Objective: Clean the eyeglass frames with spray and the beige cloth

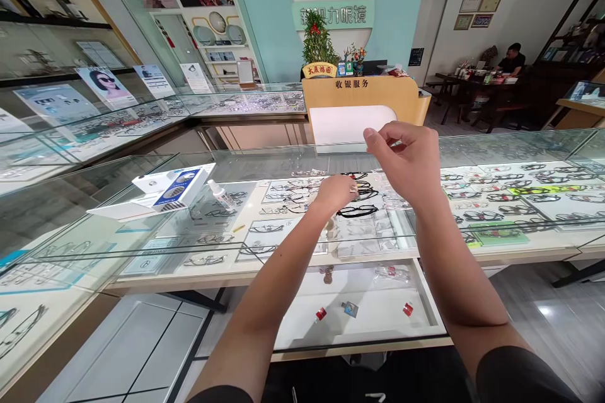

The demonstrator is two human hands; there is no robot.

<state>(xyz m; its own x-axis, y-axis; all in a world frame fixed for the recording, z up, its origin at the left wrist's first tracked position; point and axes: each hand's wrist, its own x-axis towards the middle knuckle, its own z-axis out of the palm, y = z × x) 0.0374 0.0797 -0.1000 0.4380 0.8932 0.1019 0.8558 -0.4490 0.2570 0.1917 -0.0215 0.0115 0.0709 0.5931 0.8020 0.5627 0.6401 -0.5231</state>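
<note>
My left hand (336, 194) reaches over the glass counter, its fingers bent down and closed at the near ends of dark-framed eyeglasses (367, 193); the fingertips are partly hidden. Just in front of it lies a black pair of glasses (358, 211). Higher and to the right, my right hand (407, 160) is raised above the counter with thumb and fingers curled together. Whether anything sits in that curl is too small or hidden to tell. Left of my left hand, several thin-framed glasses (295, 189) lie on a white tray.
An open white drawer (378, 324) below holds small red tags (321, 313) and a grey tag (350, 309). At left stand a white and blue box (182, 189) and a spray bottle (221, 194). More glasses (515, 210) fill the right side. A person (512, 63) sits far back.
</note>
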